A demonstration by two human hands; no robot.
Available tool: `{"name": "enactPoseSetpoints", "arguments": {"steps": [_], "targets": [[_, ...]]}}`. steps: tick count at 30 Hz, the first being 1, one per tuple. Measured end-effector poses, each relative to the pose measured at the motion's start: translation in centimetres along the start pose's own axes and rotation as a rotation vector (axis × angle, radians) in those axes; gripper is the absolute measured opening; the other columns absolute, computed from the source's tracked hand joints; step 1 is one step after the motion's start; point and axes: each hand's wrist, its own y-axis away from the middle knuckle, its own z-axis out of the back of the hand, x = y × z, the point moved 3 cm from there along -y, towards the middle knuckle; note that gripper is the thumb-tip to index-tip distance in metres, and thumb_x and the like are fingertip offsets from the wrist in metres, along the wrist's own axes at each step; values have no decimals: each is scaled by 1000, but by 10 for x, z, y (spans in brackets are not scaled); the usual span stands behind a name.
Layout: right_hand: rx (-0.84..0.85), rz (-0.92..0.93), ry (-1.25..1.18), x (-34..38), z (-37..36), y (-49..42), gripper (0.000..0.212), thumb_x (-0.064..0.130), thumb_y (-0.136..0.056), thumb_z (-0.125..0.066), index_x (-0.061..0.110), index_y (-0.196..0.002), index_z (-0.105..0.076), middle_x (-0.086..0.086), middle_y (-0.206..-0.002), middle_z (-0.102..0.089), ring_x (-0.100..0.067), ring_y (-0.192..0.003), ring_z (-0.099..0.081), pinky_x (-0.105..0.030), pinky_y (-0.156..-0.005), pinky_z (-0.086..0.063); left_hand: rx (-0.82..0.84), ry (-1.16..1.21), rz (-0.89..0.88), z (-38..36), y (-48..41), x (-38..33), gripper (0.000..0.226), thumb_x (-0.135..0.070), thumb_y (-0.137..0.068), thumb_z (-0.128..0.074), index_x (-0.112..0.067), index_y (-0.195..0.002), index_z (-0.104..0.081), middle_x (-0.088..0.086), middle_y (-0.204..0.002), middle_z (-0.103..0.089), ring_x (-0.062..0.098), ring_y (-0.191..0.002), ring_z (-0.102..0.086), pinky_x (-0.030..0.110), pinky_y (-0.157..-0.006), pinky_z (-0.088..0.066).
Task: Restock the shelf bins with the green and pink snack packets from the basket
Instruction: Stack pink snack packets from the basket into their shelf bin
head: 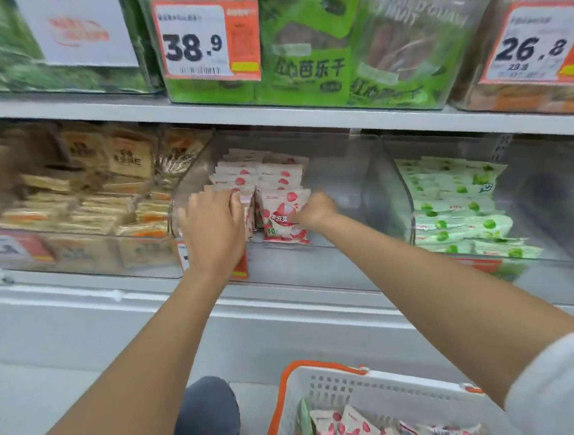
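Observation:
Pink snack packets (263, 171) stand in rows inside the clear middle shelf bin (341, 178). My left hand (212, 226) lies flat with straight fingers against the left row of packets. My right hand (314, 210) is curled round the edge of the front pink packet (281, 223), which stands upright in the right row. The bin to the right holds green snack packets (459, 203) in a heap. Below, a white basket (330, 389) with an orange rim holds more pink packets (350, 432) and a green one (305, 422).
Brown packets (81, 195) fill the bin on the left. The upper shelf carries green bags (306, 44) and price tags 38.9 (196, 42) and 26.8 (533, 47). A grey shelf edge (270, 115) runs above the bins. A dark trouser knee (208, 415) shows beside the basket.

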Motion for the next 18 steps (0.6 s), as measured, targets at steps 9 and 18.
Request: {"name": "enactPoseSetpoints", "arguments": {"steps": [9, 18], "targets": [[74, -52, -10, 9, -17, -6, 55, 22, -73, -82, 12, -120, -56, -6, -121, -63, -23, -112, -61, -32, -93, -52, 9, 36, 13, -6, 3, 0, 36, -27, -104, -37, -10, -88, -64, 12, -93, -61, 32, -94, -49, 42, -80, -32], [59, -68, 16, 9, -22, -6, 55, 28, -77, -79, 14, -125, -55, -5, -125, -61, -23, -115, -59, -31, -94, -51, 0, 43, 4, -7, 3, 1, 36, -28, -104, -36, -8, -92, -65, 12, -93, -61, 31, -93, -50, 43, -80, -34]]}}
